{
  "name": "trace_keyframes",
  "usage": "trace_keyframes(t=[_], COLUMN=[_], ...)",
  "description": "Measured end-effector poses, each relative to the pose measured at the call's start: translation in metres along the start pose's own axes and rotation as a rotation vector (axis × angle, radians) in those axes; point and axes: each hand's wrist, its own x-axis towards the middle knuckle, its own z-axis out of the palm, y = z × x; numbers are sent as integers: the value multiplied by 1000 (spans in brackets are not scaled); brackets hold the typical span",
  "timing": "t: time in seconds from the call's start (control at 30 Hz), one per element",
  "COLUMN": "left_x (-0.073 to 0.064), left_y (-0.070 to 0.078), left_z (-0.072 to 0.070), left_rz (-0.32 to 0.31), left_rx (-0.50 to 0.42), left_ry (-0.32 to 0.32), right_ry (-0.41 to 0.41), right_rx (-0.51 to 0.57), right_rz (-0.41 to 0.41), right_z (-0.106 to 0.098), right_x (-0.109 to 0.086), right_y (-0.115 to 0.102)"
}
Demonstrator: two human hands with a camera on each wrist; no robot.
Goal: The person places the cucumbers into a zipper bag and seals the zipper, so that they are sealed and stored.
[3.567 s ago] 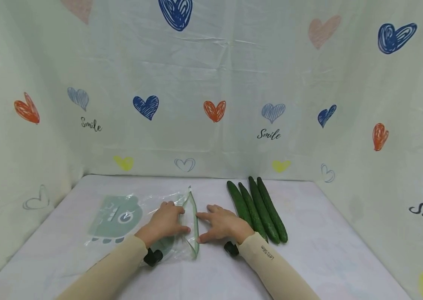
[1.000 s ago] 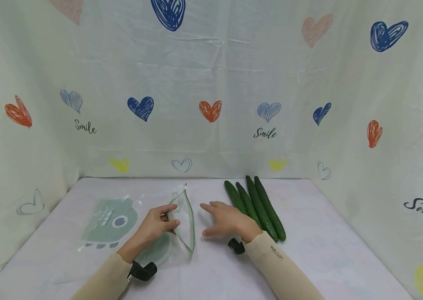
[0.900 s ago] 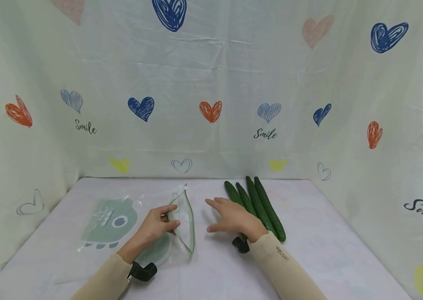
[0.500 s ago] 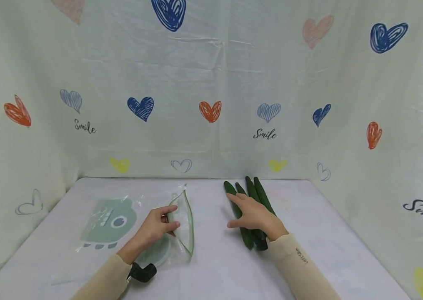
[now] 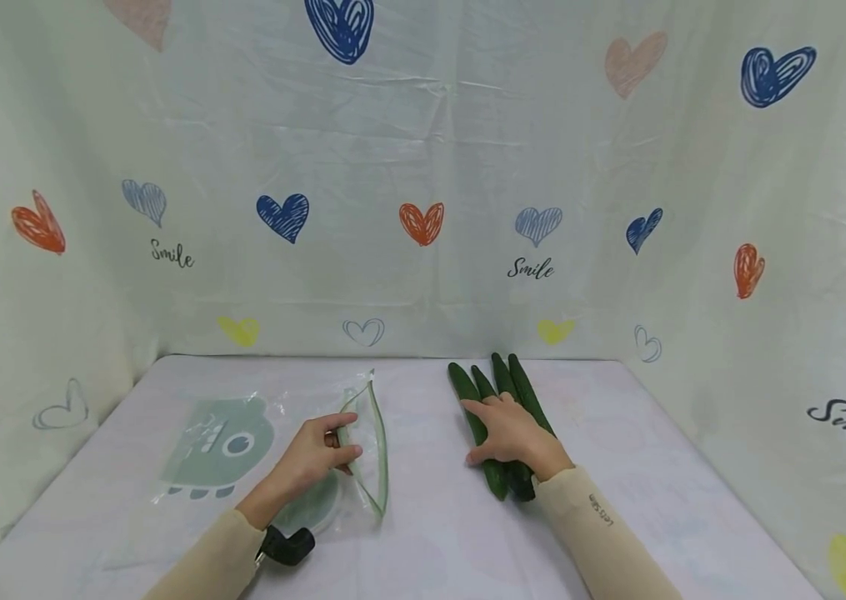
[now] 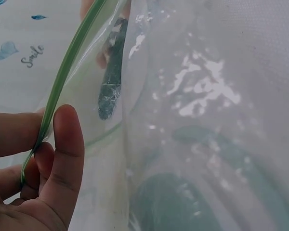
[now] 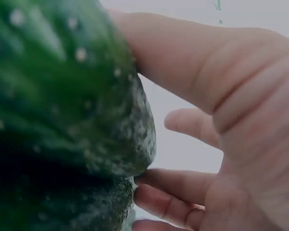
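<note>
On the left lies a clear zip bag with a green cartoon print and a green zip edge. My left hand pinches one side of its mouth, which gapes towards the right. In the left wrist view, thumb and fingers hold the green strip between them. Several cucumbers lie side by side on the right. My right hand is over them, thumb and fingers curled about the leftmost cucumber. The right wrist view shows the thumb against a cucumber; some fingertips are hidden behind it.
A pale cloth covers the table. Behind and at both sides hangs a white curtain printed with hearts and the word Smile. A black wrist camera sits under the left wrist.
Both hands were at the bag's mouth at first. The right hand then left it and moved right onto the cucumbers, its fingers curling. The left hand shifted to pinch one side of the mouth.
</note>
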Motion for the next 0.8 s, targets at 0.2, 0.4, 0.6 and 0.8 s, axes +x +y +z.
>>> trace_keyframes(t=[0.2, 0.4, 0.6, 0.8], left_x=[0, 0, 0, 0], left_y=[0, -1, -1, -3], left_z=[1, 1, 1, 0], left_rz=[-8, -2, -1, 12], left_rx=[4, 3, -10, -22], left_ry=[0, -4, -23, -34], right_ry=[21, 19, 17, 0], right_rx=[28, -14, -37, 127], right_rz=[-14, 7, 8, -75], right_z=[4, 3, 4, 4], right_x=[1, 2, 2, 2], right_y=[-6, -12, -12, -13])
